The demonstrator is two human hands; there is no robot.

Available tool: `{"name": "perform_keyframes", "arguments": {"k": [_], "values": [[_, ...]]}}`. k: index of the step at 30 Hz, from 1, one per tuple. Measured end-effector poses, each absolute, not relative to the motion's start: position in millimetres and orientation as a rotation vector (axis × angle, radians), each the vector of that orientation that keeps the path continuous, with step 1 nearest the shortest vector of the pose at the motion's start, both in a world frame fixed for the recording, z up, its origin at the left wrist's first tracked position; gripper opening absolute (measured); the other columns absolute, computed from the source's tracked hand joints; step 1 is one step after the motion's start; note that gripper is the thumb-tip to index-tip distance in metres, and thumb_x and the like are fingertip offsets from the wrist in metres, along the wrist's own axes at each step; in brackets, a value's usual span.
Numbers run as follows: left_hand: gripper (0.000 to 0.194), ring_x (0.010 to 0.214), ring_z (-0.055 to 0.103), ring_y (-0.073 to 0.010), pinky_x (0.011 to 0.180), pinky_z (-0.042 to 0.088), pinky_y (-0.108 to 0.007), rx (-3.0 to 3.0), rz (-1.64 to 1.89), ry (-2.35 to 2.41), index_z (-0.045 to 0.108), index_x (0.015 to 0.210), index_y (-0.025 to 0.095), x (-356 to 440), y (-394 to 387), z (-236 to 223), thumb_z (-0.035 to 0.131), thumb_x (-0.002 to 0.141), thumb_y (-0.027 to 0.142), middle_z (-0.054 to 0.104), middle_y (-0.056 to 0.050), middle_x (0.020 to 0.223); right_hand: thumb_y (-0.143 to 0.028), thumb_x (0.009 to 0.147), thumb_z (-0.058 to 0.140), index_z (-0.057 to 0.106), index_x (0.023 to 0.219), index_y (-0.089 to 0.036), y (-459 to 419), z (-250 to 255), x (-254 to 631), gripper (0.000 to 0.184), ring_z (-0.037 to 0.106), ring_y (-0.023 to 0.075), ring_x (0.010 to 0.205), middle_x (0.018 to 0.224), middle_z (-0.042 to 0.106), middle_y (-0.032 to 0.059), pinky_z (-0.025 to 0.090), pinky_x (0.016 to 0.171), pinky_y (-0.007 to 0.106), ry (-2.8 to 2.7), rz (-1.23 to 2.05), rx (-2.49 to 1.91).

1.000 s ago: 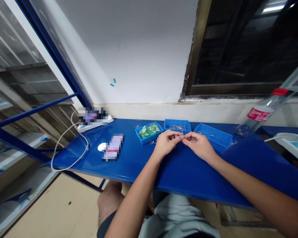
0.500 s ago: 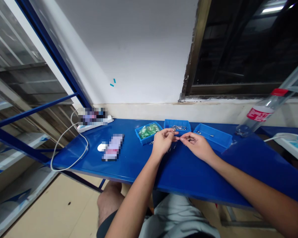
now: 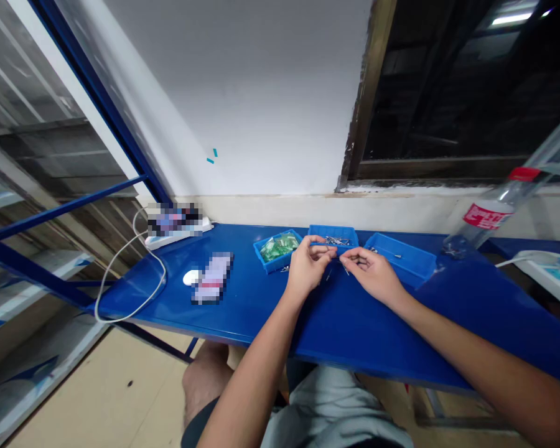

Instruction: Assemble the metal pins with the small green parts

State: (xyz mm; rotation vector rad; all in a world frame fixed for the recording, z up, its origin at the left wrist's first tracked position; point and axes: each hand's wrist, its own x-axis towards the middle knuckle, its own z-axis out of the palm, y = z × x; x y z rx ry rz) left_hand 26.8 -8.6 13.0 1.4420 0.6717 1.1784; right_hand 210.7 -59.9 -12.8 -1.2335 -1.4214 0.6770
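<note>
Above the blue table, my left hand [image 3: 307,262] is closed in a pinch, and whatever lies between its fingertips is too small to make out. Close to its right, my right hand [image 3: 374,270] pinches a thin metal pin [image 3: 346,269] that points down from the fingers. Behind the hands stands a blue tray [image 3: 333,229] of loose metal pins, partly hidden by my left fingers. A second blue tray [image 3: 417,264] on the right holds a small metal piece [image 3: 398,256]. Green plastic packets [image 3: 279,246] fill the left blue tray [image 3: 271,268].
A few small metal pieces [image 3: 284,269] lie on the blue table [image 3: 256,311] near the left tray. A blurred flat item [image 3: 213,277] and a white round object [image 3: 191,277] lie farther left, beside a looping white cable [image 3: 116,320]. A plastic bottle [image 3: 488,214] stands back right.
My left fingers have shifted slightly and closed toward the thumb. The metal pin now shows below my right fingertips. The trays have stayed in place.
</note>
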Motion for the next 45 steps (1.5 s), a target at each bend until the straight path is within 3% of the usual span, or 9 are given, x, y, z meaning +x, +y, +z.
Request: {"name": "perform_keyframes", "arguments": {"k": [3, 10, 17, 22, 29, 35, 45], "values": [[0.05, 0.098, 0.079, -0.0201, 0.093, 0.062, -0.035, 1.537, 1.172, 0.701, 0.057, 0.13, 0.019, 27, -8, 11, 0.077, 0.085, 0.009, 0.082, -0.009, 0.106, -0.058, 0.092, 0.074, 0.074, 0.1, -0.021, -60, -12, 210, 0.038, 0.07, 0.0212, 0.08, 0.09, 0.075, 0.0067, 0.056, 0.071, 0.033, -1.391, 0.676, -1.215], [0.048, 0.081, 0.076, -0.0145, 0.074, 0.06, -0.024, 1.762, 1.199, 0.824, 0.062, 0.125, 0.018, 25, -11, 12, 0.077, 0.081, 0.004, 0.078, -0.006, 0.1, -0.056, 0.091, 0.075, 0.074, 0.099, -0.021, -61, -10, 208, 0.036, 0.071, 0.0222, 0.083, 0.093, 0.077, 0.0081, 0.056, 0.073, 0.034, -1.42, 0.692, -1.2], [0.045, 0.088, 0.075, -0.0156, 0.088, 0.058, -0.029, 1.963, 1.129, 0.795, 0.066, 0.122, 0.019, 24, -18, 21, 0.075, 0.082, 0.0, 0.081, -0.002, 0.096, -0.056, 0.091, 0.075, 0.074, 0.097, -0.02, -61, -13, 210, 0.036, 0.071, 0.0228, 0.08, 0.09, 0.077, 0.0081, 0.056, 0.072, 0.035, -1.453, 0.69, -1.231], [0.043, 0.092, 0.075, -0.0164, 0.088, 0.059, -0.03, 1.813, 1.16, 0.753, 0.066, 0.123, 0.018, 26, -11, 15, 0.074, 0.084, 0.002, 0.08, -0.006, 0.102, -0.058, 0.094, 0.07, 0.075, 0.1, -0.021, -59, -15, 211, 0.038, 0.073, 0.023, 0.083, 0.093, 0.078, 0.008, 0.059, 0.077, 0.038, -1.48, 0.734, -1.239], [0.05, 0.095, 0.075, -0.0183, 0.083, 0.062, -0.03, 1.554, 1.133, 0.651, 0.063, 0.132, 0.014, 27, -6, 9, 0.078, 0.084, 0.012, 0.075, -0.015, 0.116, -0.061, 0.086, 0.075, 0.073, 0.104, -0.019, -59, -13, 207, 0.046, 0.072, 0.022, 0.073, 0.09, 0.077, 0.0095, 0.055, 0.052, 0.031, -1.419, 0.899, -1.213], [0.03, 0.108, 0.074, -0.0251, 0.092, 0.06, -0.034, 1.753, 1.036, 0.731, 0.08, 0.11, 0.018, 24, -10, 12, 0.08, 0.088, 0.039, 0.079, -0.012, 0.117, -0.058, 0.081, 0.081, 0.068, 0.091, -0.02, -62, -6, 206, 0.04, 0.067, 0.0171, 0.062, 0.076, 0.073, 0.0043, 0.055, 0.05, 0.028, -1.348, 0.89, -1.161], [0.024, 0.112, 0.072, -0.0253, 0.1, 0.057, -0.038, 1.64, 1.033, 0.613, 0.081, 0.094, 0.015, 25, -9, 13, 0.085, 0.082, 0.035, 0.077, -0.013, 0.119, -0.058, 0.079, 0.082, 0.072, 0.095, -0.02, -62, -9, 206, 0.042, 0.07, 0.0202, 0.068, 0.078, 0.075, 0.0057, 0.054, 0.049, 0.028, -1.338, 0.882, -1.18]]}}
